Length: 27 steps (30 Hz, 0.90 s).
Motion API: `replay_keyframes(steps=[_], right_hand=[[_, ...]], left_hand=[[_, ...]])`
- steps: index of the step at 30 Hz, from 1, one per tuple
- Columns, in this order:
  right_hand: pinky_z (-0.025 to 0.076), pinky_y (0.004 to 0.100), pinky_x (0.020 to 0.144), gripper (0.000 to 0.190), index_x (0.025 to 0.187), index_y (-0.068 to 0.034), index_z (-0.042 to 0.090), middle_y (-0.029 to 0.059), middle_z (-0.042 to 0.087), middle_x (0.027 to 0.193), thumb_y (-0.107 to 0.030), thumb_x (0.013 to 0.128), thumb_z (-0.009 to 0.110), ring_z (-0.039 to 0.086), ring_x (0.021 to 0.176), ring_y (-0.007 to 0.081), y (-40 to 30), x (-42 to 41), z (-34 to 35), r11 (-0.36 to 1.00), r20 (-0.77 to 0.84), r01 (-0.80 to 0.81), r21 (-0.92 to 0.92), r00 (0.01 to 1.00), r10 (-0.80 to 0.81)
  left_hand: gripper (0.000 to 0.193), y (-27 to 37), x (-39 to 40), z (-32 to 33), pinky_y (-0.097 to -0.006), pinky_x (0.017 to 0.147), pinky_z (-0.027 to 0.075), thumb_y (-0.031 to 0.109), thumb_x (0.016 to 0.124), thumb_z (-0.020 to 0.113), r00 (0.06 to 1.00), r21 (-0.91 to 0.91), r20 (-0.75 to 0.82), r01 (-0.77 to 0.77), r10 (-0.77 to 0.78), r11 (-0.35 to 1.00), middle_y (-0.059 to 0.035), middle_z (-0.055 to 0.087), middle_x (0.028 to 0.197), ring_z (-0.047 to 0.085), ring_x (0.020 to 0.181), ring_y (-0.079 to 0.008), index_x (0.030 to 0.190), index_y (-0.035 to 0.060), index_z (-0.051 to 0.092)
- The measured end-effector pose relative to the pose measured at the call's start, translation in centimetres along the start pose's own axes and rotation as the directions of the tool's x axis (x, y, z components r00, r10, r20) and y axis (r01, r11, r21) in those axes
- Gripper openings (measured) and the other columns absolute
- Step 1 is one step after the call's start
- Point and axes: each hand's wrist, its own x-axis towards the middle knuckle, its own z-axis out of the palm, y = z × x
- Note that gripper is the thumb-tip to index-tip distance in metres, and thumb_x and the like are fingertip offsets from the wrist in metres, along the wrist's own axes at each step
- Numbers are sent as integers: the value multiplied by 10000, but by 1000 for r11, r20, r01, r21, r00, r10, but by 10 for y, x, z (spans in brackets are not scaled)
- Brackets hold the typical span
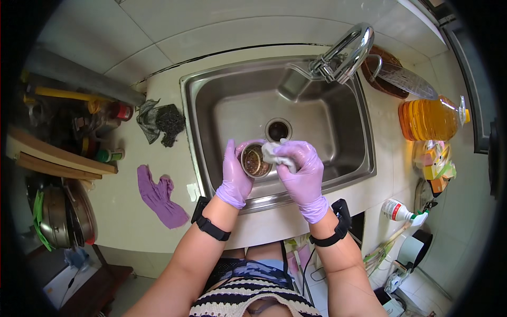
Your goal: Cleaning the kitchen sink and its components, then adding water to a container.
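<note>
Both hands wear thin purple gloves over a stainless steel sink [233, 107]. My left hand [237, 170] grips a small round metal cup-like strainer [256, 160] by its side, its open top facing up and small holes visible inside. In my right hand [302, 170] a crumpled white cloth or tissue [277, 153] is pinched, close beside the strainer's rim; whether they touch is unclear. The sink's drain opening [278, 130] lies just beyond the hands, dark inside.
A chrome faucet [362, 47] rises at the back right. Left of the sink lie a purple cloth [162, 197] and a dark scouring pad [170, 123]. On the right stand a jug of orange liquid [429, 119] and a spray bottle [396, 210]. Pans [57, 222] stand far left.
</note>
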Motion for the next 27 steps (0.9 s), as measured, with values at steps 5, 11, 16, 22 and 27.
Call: replay_keyframes(steps=[5,11,16,22,27], right_hand=[[524,361,699,247,890,-49,664,73,642,903,-33,643,665,603,810,259,17,0,11,811,375,504,-296,842,-387],[521,388,666,201,868,-40,661,115,640,832,-49,667,655,607,777,309,18,-14,32,892,400,258,-371,911,-97],[523,378,713,84,757,13,633,111,670,782,-69,763,619,654,761,268,18,-15,32,942,369,-238,-237,875,313],[516,252,672,227,1047,-3,639,40,678,909,-145,882,576,654,811,124,56,-25,21,-112,765,-796,595,518,383],[503,253,741,227,1091,1,639,36,671,951,-120,912,567,639,862,132,44,-32,27,-206,693,-675,708,610,384]], left_hand=[[553,-12,9,-5,-361,865,495,439,1007,295,987,260,-50,-132,150,957,-122,674,962,633,900,-227,992,-3,627],[584,-20,4,9,-309,759,506,427,1019,327,914,475,-59,-327,400,817,-120,679,816,639,757,-192,847,-25,654],[628,-25,1,7,-318,743,515,429,1028,279,876,637,114,-427,469,642,-135,688,823,651,755,-195,862,-38,666],[715,-26,11,0,-317,749,517,517,1017,225,778,609,400,-620,483,494,-144,686,845,651,772,-203,905,-38,663],[610,-31,15,1,-312,760,512,401,1041,243,746,531,412,-663,523,528,-119,681,842,648,772,-195,911,-21,664]])
